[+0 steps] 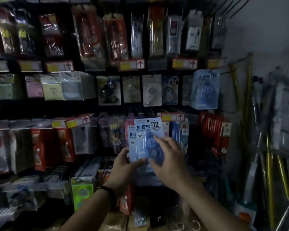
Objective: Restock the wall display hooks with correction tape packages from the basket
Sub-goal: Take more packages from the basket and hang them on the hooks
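Mid-frame, my left hand is gripping two blue correction tape packages, my right hand pinching the front one

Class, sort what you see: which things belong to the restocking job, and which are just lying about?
Job: held blue packages, left hand, right hand, matching blue packages on the wall hook.
Lying about: red packs, price tags, yellow poles, green pack.
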Action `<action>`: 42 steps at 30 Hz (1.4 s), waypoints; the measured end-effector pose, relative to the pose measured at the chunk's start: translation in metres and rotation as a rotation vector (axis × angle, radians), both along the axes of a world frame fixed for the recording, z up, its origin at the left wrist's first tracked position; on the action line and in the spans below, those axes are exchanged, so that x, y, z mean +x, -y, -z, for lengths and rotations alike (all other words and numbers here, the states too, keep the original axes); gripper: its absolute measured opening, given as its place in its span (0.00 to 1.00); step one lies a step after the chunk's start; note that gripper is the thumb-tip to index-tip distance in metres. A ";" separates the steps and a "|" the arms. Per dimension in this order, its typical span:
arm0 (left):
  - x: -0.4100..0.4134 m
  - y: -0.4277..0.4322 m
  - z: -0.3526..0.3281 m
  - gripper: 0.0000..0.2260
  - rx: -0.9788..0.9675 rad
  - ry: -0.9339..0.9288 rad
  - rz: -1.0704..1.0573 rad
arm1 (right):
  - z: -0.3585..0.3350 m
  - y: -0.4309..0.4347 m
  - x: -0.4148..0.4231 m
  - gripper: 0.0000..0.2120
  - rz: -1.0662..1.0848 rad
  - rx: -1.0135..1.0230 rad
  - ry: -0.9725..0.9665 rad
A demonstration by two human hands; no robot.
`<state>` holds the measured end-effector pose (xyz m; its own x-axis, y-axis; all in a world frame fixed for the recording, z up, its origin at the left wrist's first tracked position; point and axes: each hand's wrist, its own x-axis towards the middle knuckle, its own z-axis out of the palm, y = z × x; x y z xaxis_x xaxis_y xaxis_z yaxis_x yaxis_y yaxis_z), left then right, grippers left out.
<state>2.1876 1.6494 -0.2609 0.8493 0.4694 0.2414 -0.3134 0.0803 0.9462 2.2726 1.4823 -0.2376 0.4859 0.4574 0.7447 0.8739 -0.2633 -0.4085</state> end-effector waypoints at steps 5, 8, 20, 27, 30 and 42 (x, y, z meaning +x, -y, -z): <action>0.017 0.011 -0.042 0.25 0.055 0.060 0.048 | -0.036 0.008 0.019 0.39 0.051 0.036 0.015; 0.024 0.016 -0.067 0.20 0.042 0.073 0.110 | -0.055 0.016 0.035 0.36 0.123 0.070 0.026; 0.086 0.030 -0.114 0.18 0.123 0.064 0.111 | -0.088 0.055 0.097 0.34 0.263 0.102 0.019; 0.120 0.032 -0.151 0.12 0.153 0.048 0.068 | -0.118 0.091 0.162 0.32 0.473 0.131 0.007; 0.133 0.039 -0.162 0.12 0.264 0.100 -0.005 | -0.126 0.092 0.186 0.32 0.490 0.134 0.022; 0.161 0.044 -0.180 0.13 0.425 0.065 -0.058 | -0.141 0.085 0.227 0.33 0.528 0.184 0.113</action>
<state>2.3485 1.6051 -0.0805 0.8010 0.3629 0.4760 -0.3661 -0.3321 0.8693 2.4997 1.3974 -0.0970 0.5262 0.0319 0.8497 0.6839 -0.6098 -0.4006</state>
